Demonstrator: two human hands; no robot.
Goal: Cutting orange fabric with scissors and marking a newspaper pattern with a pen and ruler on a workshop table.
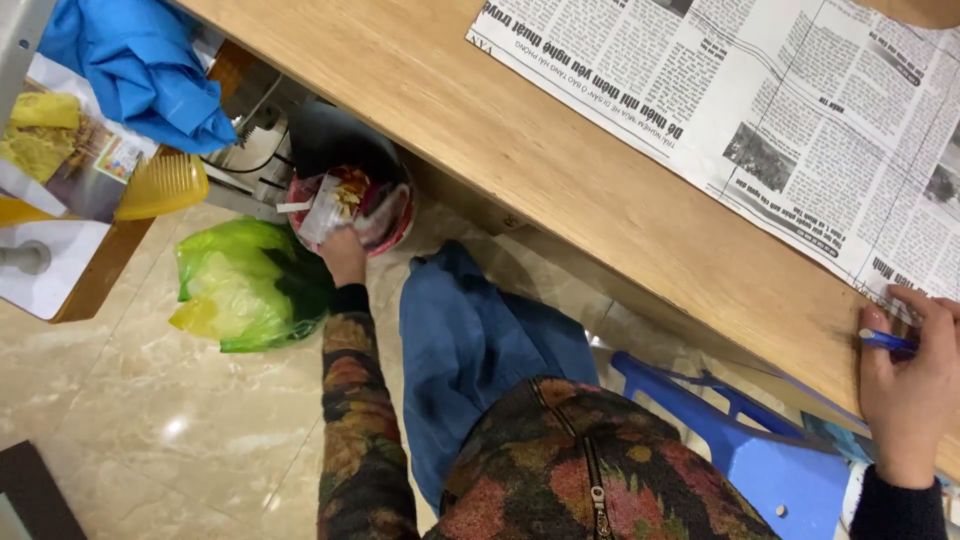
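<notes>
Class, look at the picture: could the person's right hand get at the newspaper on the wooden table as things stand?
Probably yes. The right hand, holding a blue pen, already rests at the table edge with its fingers at the newspaper corner; nothing lies between them.

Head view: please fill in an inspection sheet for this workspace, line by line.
Surface: wooden table, with a newspaper spread on it.
Job's things: clear wrapper scrap held over a red bin already holding litter; blue pen.
Clutter: green plastic bag on the tiled floor; blue cloth; yellow basket.
Hands: left hand grips the scrap at the bin; right hand rests on the table edge, holding the pen.
Cables: dark cable near the bin, only partly visible.
Surroundings: blue plastic stool; side shelf at left.
</notes>
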